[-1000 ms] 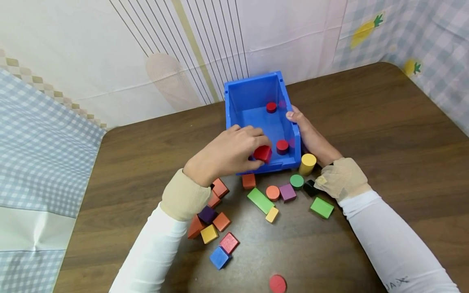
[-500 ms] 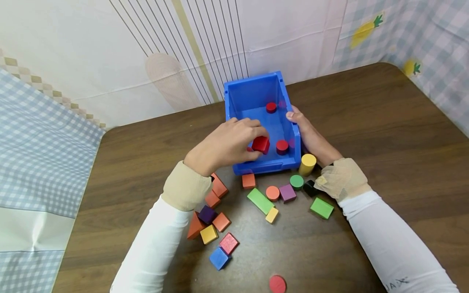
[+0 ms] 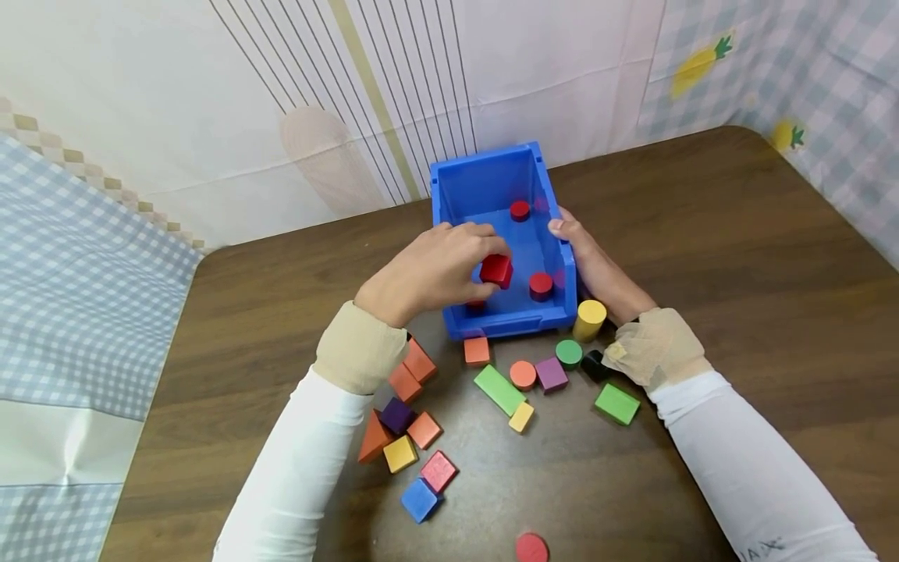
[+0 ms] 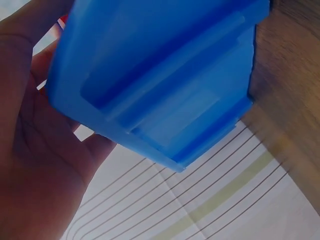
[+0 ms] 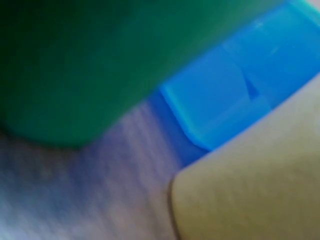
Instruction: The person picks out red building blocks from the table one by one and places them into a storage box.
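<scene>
In the head view, my left hand (image 3: 442, 265) pinches a red block (image 3: 496, 270) between thumb and fingers, over the blue bin (image 3: 488, 181). My right hand (image 3: 597, 265) grips the bin's right wall, its thumb over the rim and the other fingers hidden outside. Inside lie a short red cylinder (image 3: 541, 286) near the front and another red cylinder (image 3: 520, 211) farther back. A third red piece (image 3: 476, 304) is mostly hidden under my left hand. In the left wrist view, the bin's outer side (image 4: 170, 90) covers much of the left palm (image 4: 45, 170).
Orange blocks (image 3: 419, 361), a purple block (image 3: 397, 416) and a blue cube (image 3: 420, 499) lie front left. Before the bin are a long green block (image 3: 499, 391), an orange disc (image 3: 523, 375) and a green cylinder (image 3: 568, 353). A yellow cylinder (image 3: 589, 320) stands by my right wrist.
My left hand has moved slightly back and left with the red block, farther over the bin. The red piece beneath it has come into view. My right hand stays on the bin.
</scene>
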`<state>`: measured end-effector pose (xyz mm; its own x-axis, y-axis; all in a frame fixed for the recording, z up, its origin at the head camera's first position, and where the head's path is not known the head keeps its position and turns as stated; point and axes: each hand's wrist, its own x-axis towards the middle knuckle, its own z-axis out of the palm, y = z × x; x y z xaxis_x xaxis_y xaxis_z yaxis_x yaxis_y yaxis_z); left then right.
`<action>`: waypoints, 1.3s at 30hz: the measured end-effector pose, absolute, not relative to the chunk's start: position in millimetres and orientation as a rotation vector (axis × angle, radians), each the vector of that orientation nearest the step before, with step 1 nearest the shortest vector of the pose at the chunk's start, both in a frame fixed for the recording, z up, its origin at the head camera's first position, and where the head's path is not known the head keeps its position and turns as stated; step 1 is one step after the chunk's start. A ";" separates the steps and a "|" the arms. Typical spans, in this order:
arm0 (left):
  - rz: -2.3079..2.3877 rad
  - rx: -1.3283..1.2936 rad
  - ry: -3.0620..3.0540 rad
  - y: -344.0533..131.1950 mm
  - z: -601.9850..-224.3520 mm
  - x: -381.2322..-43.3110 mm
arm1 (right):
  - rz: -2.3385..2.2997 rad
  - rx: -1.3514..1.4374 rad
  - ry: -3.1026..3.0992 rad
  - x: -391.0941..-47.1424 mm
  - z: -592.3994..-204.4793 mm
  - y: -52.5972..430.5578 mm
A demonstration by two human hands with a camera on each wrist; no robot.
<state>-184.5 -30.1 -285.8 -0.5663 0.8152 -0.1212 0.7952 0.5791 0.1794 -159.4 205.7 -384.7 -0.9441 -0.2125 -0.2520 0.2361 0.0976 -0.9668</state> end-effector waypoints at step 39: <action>0.005 1.153 2.662 -19.6 -281.1 -214.6 | -1.851 0.090 2.063 -161.3 -382.6 203.2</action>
<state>-214.6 -19.6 -281.1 -0.6597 0.7193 -0.2176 0.7185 0.6886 0.0981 -161.3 203.2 -382.6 -0.9308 -0.1937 -0.3101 0.2874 0.1369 -0.9480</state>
